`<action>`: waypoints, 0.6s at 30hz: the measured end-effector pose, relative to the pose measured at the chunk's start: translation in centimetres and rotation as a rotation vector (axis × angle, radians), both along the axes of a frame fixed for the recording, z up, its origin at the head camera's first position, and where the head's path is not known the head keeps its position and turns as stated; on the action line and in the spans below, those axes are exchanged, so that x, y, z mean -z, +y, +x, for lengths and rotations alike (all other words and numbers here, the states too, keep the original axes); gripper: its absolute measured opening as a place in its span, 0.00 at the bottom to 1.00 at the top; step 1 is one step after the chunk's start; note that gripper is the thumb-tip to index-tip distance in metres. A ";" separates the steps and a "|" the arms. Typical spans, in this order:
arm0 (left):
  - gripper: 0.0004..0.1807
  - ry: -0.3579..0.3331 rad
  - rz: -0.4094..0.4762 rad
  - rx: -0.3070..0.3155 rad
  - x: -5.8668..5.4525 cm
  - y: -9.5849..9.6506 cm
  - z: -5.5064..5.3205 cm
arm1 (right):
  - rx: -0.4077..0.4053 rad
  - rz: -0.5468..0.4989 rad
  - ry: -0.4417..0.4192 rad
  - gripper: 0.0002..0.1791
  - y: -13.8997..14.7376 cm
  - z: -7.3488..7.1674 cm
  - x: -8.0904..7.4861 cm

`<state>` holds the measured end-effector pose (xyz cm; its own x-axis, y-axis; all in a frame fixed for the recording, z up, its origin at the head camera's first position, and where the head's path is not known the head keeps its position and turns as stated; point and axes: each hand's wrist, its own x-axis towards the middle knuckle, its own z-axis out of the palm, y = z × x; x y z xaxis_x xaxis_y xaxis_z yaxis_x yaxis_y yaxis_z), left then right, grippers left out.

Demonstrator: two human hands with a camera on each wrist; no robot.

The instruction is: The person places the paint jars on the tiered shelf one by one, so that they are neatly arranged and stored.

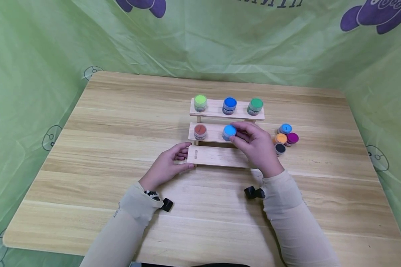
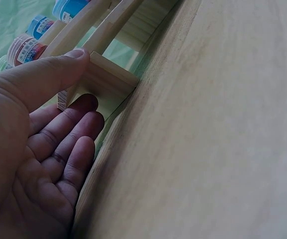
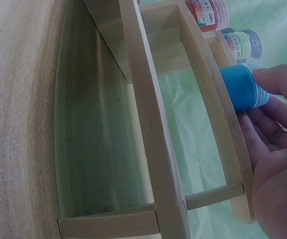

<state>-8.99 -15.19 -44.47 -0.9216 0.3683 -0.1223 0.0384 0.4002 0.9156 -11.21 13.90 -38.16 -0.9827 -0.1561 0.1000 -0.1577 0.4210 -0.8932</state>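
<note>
A three-tier wooden stand stands on the table. My right hand pinches a light blue paint jar between thumb and fingers, at the middle of the second tier. The right wrist view shows that jar right at the plank's edge. At the left end of the lowest tier, my left hand grips the stand, thumb at its front corner and fingers behind. A brown-lidded jar sits on the left of the second tier. The top tier carries a lime green jar, a dark blue jar and a green jar.
Right of the stand, close behind my right hand, several jars cluster on the table: a blue jar, an orange jar, a purple jar and a black jar. Green cloth hangs around the table.
</note>
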 end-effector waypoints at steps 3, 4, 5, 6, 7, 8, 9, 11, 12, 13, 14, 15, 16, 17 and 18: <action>0.39 -0.001 0.001 0.000 0.0 0.0 0.0 | -0.001 -0.013 0.000 0.20 0.0 0.0 0.1; 0.39 -0.002 0.003 0.000 0.1 0.0 0.0 | -0.004 -0.023 -0.001 0.20 0.0 0.0 0.1; 0.39 -0.002 0.003 0.000 0.1 0.0 0.0 | -0.006 -0.040 -0.003 0.21 0.0 0.0 0.1; 0.39 -0.004 0.004 -0.001 0.1 -0.1 0.0 | -0.007 -0.050 -0.001 0.21 0.1 0.0 0.1; 0.39 -0.005 0.005 -0.001 0.1 -0.1 0.0 | -0.006 -0.059 0.001 0.21 0.1 0.0 0.1; 0.39 -0.005 0.005 -0.001 0.1 -0.1 0.0 | -0.006 -0.069 0.004 0.21 0.2 0.0 0.1; 0.39 -0.005 0.005 -0.001 0.1 -0.1 0.0 | -0.002 -0.076 0.007 0.21 0.3 0.0 0.1; 0.38 -0.003 0.003 0.000 0.1 -0.1 0.0 | 0.007 -0.090 0.012 0.21 0.5 0.1 0.0; 0.38 -0.002 0.002 0.000 0.1 -0.1 0.0 | 0.014 -0.091 0.018 0.21 0.7 0.1 0.0; 0.38 -0.001 0.003 0.001 0.0 -0.1 0.0 | 0.018 -0.102 0.023 0.20 0.9 0.1 0.0; 0.38 0.000 0.003 0.002 0.0 -0.1 0.0 | 0.024 -0.109 0.028 0.20 1.0 0.1 0.0; 0.38 0.001 0.004 0.002 0.0 -0.1 0.0 | 0.032 -0.110 0.031 0.20 1.2 0.1 -0.1; 0.38 0.001 0.005 0.003 0.0 -0.1 0.0 | 0.038 -0.113 0.034 0.20 1.3 0.1 -0.1; 0.38 0.001 0.004 0.003 0.0 -0.1 -0.1 | 0.048 -0.105 0.041 0.19 1.5 0.1 -0.2; 0.38 0.003 0.002 0.002 0.1 -0.1 -0.1 | 0.055 -0.106 0.049 0.19 1.6 0.0 -0.3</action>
<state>-9.05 -15.28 -44.56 -0.9212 0.3705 -0.1185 0.0422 0.3979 0.9164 -11.16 15.53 -37.88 -0.9830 -0.0885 0.1607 -0.1813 0.3339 -0.9250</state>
